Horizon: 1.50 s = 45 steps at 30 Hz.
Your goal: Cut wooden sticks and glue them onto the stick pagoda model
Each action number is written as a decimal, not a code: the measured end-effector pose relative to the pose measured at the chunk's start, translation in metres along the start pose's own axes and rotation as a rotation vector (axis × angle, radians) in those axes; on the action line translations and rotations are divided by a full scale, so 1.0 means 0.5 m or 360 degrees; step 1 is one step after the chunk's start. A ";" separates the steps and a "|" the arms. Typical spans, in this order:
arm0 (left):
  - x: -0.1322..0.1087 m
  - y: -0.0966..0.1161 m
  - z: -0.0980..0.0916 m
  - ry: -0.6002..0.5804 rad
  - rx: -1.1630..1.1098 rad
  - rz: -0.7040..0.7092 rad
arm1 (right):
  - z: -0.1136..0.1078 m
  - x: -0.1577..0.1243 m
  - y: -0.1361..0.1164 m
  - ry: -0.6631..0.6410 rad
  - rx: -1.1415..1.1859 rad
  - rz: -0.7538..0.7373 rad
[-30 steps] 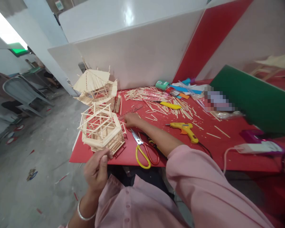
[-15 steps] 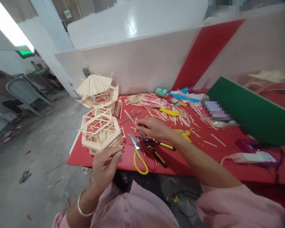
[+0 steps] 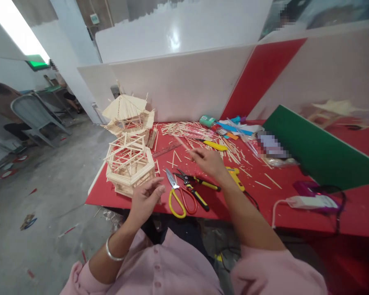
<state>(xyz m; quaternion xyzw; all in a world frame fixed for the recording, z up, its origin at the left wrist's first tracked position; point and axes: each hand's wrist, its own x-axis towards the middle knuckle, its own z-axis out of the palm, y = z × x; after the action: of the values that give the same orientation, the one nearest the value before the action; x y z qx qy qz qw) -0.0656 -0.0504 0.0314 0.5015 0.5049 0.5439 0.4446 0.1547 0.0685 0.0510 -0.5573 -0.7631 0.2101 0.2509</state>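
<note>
A thin wooden stick (image 3: 183, 143), blurred, is pinched in the fingers of my right hand (image 3: 209, 162), above the red tabletop. My left hand (image 3: 146, 200) hovers at the near right corner of a hexagonal stick frame (image 3: 130, 164), its thumb and fingers apart and nothing visible between them. The frame has stacked-stick walls and crossing sticks on top. Behind it stands a pavilion-like stick model (image 3: 126, 108) with a pointed roof. Scissors (image 3: 180, 196) with one yellow and one red handle lie between my hands, beside black-and-yellow cutting pliers (image 3: 195, 188).
Loose sticks (image 3: 184, 130) are piled at the back near a yellow utility knife (image 3: 214, 145) and a green bottle (image 3: 207, 120). A yellow glue gun (image 3: 236, 178) lies right of the pliers. A green board (image 3: 320, 151) leans at the right, near a white power strip (image 3: 312, 202).
My right hand has moved rightward with the stick. My left hand has shifted slightly right and up, its fingers loosening from a pinch. The view has turned a little.
</note>
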 end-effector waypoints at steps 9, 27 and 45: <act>0.053 -0.096 0.056 -0.0092 0.0290 0.0024 | 0.132 0.160 0.008 -0.0430 -0.0346 0.0164; 0.058 -0.121 0.083 -0.0301 0.0160 0.0022 | -0.029 0.115 0.067 -0.0246 -0.0715 0.0437; 0.057 -0.082 0.093 -0.0122 -0.0417 -0.0450 | 0.049 0.057 -0.002 -0.0610 0.0959 0.0376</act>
<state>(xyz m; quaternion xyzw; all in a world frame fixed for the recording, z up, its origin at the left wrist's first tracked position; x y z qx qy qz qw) -0.0234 -0.0133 -0.0075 0.3837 0.4780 0.5176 0.5970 0.1318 0.0944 0.0365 -0.4932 -0.6306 0.5532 0.2302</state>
